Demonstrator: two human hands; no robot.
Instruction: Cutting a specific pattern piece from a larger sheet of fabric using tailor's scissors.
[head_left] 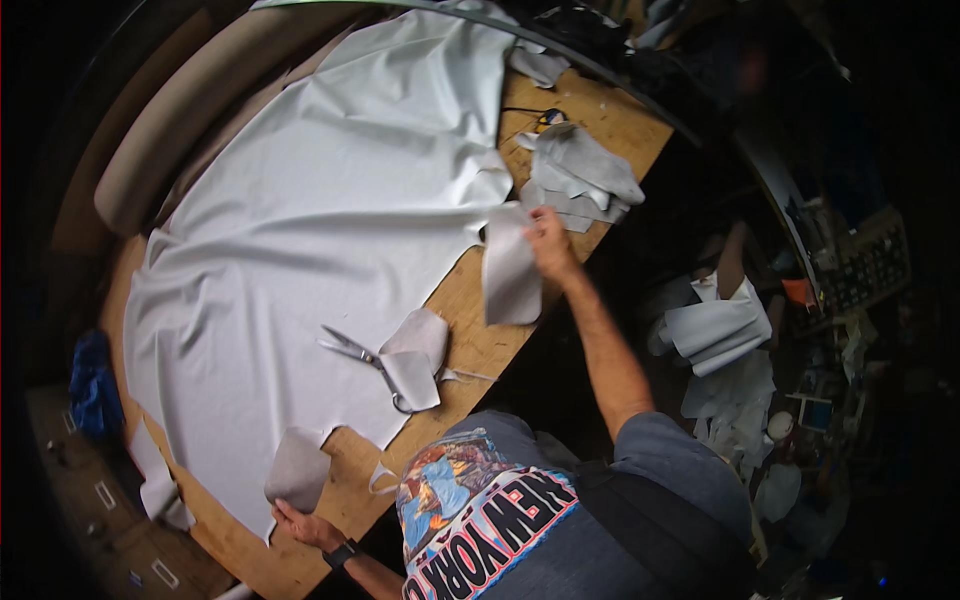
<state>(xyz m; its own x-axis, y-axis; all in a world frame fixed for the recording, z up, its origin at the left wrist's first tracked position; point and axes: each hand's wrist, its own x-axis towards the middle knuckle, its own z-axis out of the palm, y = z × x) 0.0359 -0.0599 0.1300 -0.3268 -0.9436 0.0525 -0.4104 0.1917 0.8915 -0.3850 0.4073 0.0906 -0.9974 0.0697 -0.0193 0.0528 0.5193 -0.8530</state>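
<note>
A large white sheet of leather-like material (300, 210) spreads in folds over a wooden table. My right hand (549, 246) is closed on the upper edge of a light grey cut piece (511, 275), which lies partly over the table's near edge. At the lower left, my left hand (305, 524), with a dark watch at the wrist, pinches the corner of another grey cut piece (298, 470) resting on the sheet. Between the hands lie metal scissors (350, 346), their dark handles partly covered by small cut pieces (417, 342).
A pile of grey scraps (585, 170) sits at the table's far right end, by a small yellow-and-black tool (550, 120). Thick beige rolls (200, 120) line the far left side. Bare wood (460, 300) shows along the near edge. White scraps (720, 325) lie beyond, right.
</note>
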